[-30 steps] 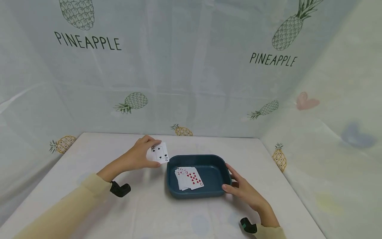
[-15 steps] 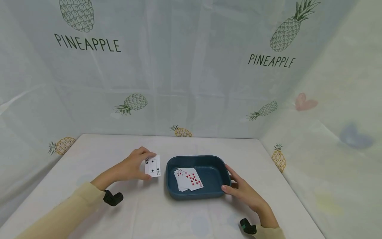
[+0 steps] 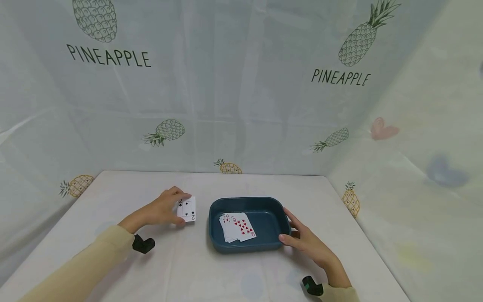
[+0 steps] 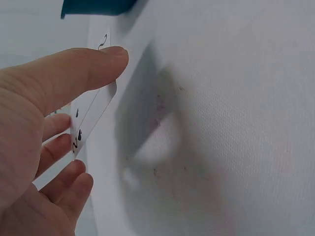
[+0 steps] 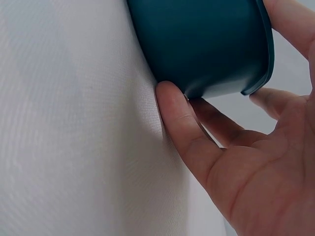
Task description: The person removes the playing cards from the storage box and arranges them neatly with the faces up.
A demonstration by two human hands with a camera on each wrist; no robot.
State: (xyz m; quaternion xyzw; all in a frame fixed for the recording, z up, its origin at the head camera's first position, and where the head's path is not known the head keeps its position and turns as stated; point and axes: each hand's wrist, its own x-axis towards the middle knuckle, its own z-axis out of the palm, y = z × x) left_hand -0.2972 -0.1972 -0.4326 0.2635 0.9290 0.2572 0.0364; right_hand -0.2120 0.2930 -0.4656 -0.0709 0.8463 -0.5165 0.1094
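My left hand [image 3: 162,209] holds a playing card [image 3: 187,209], a black two, by its edges between thumb and fingers. In the left wrist view the card [image 4: 96,105] stands tilted, its shadow spread on the white tabletop beside it. A dark blue rectangular dish [image 3: 247,248] sits to the right of this hand. Inside its left half lies a small fanned pile of playing cards [image 3: 237,227], a card of red hearts on top. My right hand [image 3: 307,243] grips the dish's right end, its thumb at the rim and its fingers against the outer wall.
A white cloth covers the table [image 3: 211,277]. Behind it hangs a pale curtain [image 3: 241,84] with printed pineapples, and another drape [image 3: 426,147] falls along the right side. A black wrist camera [image 3: 143,243] sits below my left wrist.
My left hand has moved left and down with the black two, away from the dish. My right hand stays on the dish, and the cards inside have not shifted.
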